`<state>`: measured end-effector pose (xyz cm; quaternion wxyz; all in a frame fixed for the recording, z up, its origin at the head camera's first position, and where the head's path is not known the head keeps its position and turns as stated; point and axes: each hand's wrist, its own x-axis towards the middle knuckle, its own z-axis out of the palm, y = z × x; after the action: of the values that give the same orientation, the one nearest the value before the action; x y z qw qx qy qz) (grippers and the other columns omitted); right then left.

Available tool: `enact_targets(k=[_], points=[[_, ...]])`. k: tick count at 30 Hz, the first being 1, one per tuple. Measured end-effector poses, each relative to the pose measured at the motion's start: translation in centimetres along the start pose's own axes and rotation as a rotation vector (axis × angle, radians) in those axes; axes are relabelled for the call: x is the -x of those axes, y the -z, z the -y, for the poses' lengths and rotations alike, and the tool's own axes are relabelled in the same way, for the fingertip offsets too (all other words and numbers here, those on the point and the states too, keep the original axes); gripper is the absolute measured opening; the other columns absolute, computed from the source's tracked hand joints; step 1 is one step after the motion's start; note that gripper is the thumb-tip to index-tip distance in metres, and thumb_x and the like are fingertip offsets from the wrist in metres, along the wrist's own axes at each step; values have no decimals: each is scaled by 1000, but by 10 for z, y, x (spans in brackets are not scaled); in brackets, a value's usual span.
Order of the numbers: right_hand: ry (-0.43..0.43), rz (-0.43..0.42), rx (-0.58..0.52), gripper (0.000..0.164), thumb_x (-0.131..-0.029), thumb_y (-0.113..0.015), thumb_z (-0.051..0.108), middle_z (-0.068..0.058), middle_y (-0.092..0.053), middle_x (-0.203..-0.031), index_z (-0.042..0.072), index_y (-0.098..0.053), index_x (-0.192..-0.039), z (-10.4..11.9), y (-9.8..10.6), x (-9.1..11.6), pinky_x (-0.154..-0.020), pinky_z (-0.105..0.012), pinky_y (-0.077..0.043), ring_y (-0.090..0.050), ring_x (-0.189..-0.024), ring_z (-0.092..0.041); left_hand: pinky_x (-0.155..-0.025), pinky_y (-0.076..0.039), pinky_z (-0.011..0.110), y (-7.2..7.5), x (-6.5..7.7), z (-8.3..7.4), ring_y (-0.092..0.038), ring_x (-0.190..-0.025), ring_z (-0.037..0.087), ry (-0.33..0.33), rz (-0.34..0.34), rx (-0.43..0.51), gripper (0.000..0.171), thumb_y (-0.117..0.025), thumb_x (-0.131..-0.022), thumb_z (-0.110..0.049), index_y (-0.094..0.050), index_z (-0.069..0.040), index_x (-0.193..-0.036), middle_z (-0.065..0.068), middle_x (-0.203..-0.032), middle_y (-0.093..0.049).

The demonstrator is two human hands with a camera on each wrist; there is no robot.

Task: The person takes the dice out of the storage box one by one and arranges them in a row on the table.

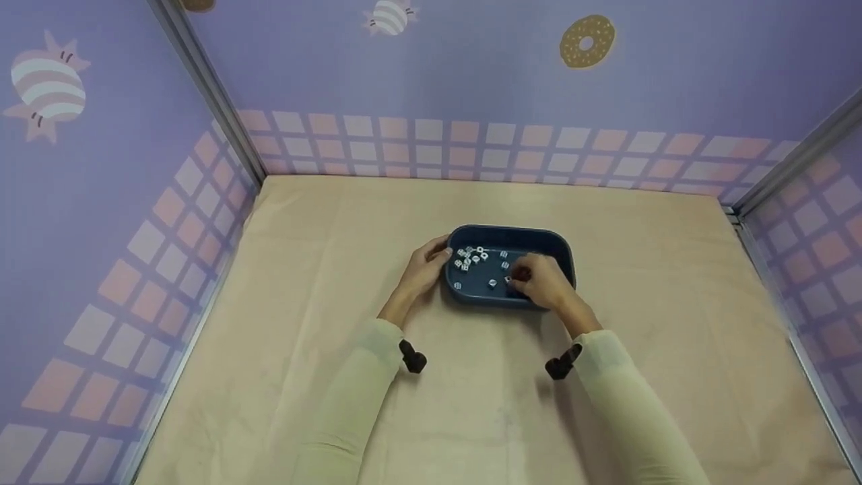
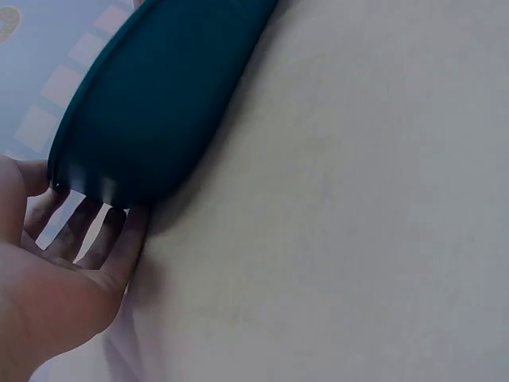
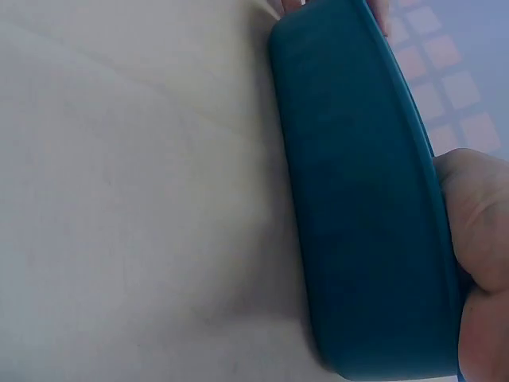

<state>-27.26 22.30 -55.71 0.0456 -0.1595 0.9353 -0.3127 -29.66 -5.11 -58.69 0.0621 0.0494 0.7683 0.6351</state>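
A dark blue rectangular tray (image 1: 471,296) with rounded corners holds several small white dice (image 1: 465,263), most of them clustered at its left end. My left hand (image 1: 424,268) grips the tray's left end. In the left wrist view its thumb lies at the rim and the fingers (image 2: 119,251) press the outer wall. My right hand (image 1: 542,279) reaches over the near wall into the tray's right half, fingers curled, and pinches a die (image 1: 508,279) at the fingertips. The right wrist view shows that hand (image 3: 481,239) above the rim, its fingertips hidden behind the wall.
The tray stands on a table with a pale beige cloth (image 1: 337,269). Purple patterned panels (image 1: 471,74) enclose the table at the back and both sides, with metal posts (image 1: 215,94) at the corners. Black devices (image 1: 413,357) are strapped to both wrists.
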Motion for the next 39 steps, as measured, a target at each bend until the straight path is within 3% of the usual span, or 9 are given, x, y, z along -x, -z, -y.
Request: enact_targets(k=[9,23,30,34,39], points=[[-34,25,20,15,-96,-76,5,-13,-74,-107,3,-79,-111,-1,2,-5,-89,-47,-56,-66,-97,-27,-111,-51,41,0,-3,3,-57,-138,29,22,26,116,44,-61,-109,-23,-58,-12,-152,11,-152,-58],[-34,57,10,12,-95,-77,4,-12,-74,-98,1,-78,-106,-2,-6,-10,-85,-46,-58,-68,-91,-26,-118,-44,42,3,-1,7,-50,-146,29,25,25,127,44,-62,-109,-21,-58,-11,-152,10,-156,-55],[-36,87,9,4,-95,-75,3,-8,-70,-90,2,-74,-98,-5,-8,-9,-77,-42,-54,-63,-84,-23,-115,-48,42,2,1,8,-54,-141,29,25,32,150,45,-63,-109,-22,-58,-9,-152,12,-153,-57],[17,26,25,4,-96,-73,5,-8,-67,-89,2,-72,-97,-4,-8,-6,-73,-40,-51,-60,-82,-24,-116,-47,40,3,2,8,-53,-143,30,41,47,144,47,-63,-109,-23,-56,-10,-153,12,-154,-56],[146,-152,122,8,-96,-75,7,-8,-63,-93,2,-71,-101,4,-8,-3,-74,-42,-52,-59,-84,-25,-115,-47,41,5,0,7,-52,-144,30,64,43,155,47,-64,-108,-25,-57,-11,-153,11,-155,-55]])
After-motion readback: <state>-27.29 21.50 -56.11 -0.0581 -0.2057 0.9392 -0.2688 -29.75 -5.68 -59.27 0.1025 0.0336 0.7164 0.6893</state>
